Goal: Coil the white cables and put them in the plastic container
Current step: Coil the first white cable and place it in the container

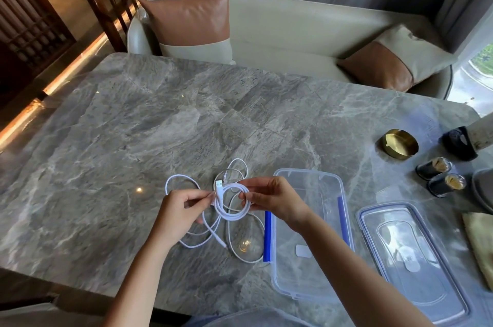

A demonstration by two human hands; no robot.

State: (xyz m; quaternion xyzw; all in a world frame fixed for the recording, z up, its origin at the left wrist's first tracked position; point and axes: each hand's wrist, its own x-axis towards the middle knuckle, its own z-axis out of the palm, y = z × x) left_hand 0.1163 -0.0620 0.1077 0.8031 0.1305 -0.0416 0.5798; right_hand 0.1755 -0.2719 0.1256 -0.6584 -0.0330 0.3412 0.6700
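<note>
A small coil of white cable [231, 206] hangs between my two hands above the marble table [133, 126]. My right hand [269, 200] pinches the coil's right side. My left hand [184, 206] pinches the cable's loose run just left of the coil, near the USB plug [219, 188]. More white cable [202, 236] lies in loose loops on the table beneath, and a thinner white cable [248, 246] loops beside it. The clear plastic container [301, 281] with blue clips stands open to the right, partly behind my right forearm.
The container's lid [410, 254] lies flat right of it. A brass ashtray [398, 144], two small dark jars [440, 176] and a dark object stand at the far right. A folded cloth [480, 241] lies at the right edge. A sofa with cushions sits beyond the table.
</note>
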